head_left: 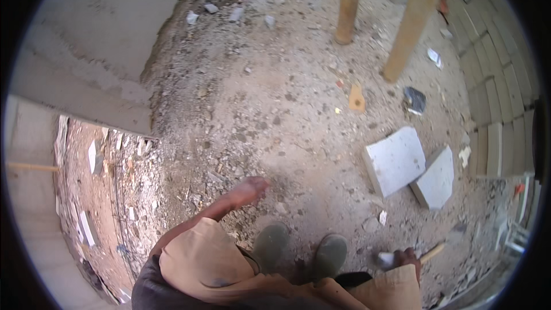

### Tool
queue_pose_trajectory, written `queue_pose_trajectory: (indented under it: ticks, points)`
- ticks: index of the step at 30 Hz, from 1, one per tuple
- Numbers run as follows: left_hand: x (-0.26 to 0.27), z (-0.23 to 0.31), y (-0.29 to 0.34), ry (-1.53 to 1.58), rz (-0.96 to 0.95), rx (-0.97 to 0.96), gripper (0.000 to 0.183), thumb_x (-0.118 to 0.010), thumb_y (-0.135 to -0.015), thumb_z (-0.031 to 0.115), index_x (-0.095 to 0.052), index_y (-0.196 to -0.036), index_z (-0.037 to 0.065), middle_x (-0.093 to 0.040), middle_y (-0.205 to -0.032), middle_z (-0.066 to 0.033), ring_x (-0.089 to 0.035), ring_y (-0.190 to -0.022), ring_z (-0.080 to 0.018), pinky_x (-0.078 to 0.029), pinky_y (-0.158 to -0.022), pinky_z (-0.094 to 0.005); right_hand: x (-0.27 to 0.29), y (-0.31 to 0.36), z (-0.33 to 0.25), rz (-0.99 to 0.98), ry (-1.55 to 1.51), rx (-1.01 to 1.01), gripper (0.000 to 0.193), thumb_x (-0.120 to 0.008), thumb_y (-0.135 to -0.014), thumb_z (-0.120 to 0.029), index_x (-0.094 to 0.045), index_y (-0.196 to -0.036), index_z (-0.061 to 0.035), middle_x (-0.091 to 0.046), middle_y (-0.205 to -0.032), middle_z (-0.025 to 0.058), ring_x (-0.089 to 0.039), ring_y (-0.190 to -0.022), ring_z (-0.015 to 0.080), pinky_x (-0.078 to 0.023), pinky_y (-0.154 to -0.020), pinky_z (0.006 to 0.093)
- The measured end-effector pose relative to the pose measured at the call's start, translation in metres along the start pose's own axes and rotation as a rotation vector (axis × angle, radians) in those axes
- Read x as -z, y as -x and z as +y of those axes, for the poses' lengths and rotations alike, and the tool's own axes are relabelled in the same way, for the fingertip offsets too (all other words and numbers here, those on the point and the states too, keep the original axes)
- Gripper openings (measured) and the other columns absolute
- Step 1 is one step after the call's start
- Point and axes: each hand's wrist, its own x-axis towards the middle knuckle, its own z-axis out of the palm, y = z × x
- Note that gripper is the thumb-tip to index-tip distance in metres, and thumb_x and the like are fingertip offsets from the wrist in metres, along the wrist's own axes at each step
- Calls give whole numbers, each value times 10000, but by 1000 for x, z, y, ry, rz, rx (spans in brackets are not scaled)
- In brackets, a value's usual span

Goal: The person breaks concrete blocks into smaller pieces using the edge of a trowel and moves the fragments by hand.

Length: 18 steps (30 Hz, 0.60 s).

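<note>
My left hand (251,190) hangs over the dusty ground in front of my left knee. Its fingers are blurred, and I see no object in it. Low on the right, beside my right knee, my right hand (407,257) is closed around a tool with a pale wooden handle (432,252). A greyish-white part (386,259) shows on the other side of this fist; the tool's exact kind is unclear. Ahead of the right hand, two light grey blocks lie on the ground: a squarish block (396,159) and an angular block (436,179) that touch or overlap.
Two wooden posts (348,8) (418,20) stand ahead. A stacked block wall (493,74) runs along the right, and a plastered wall (92,40) fills the left. Rubble, a flat tan piece (356,99) and a dark scrap (414,100) litter the ground around my green boots (331,254).
</note>
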Motion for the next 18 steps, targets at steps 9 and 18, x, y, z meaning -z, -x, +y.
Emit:
queue_pose_trajectory:
  ticks: [9, 18]
  points:
    - [-42, 67, 6, 417, -485, -305, 463, -353, -981, 421, -557, -945, 7, -593, -906, -138, -553, -799, -274, -447, -773, -428, 169, -143, -259, -252, 637, 1260, 476, -737, -705, -163, -589, -1157, -164, -538, -1188, 140, -566, -1072, 301, -491, -883, 432]
    - [-3, 120, -1, 572, -448, -1, 445, -447, -955, 433, -585, -852, 22, -555, -709, -80, -531, -660, -183, -446, -647, -347, 339, -181, -233, 1272, -105, 978, 709, -705, -748, -290, -436, -1272, 104, -529, -1216, 301, -536, -1137, 361, -415, -989, 425]
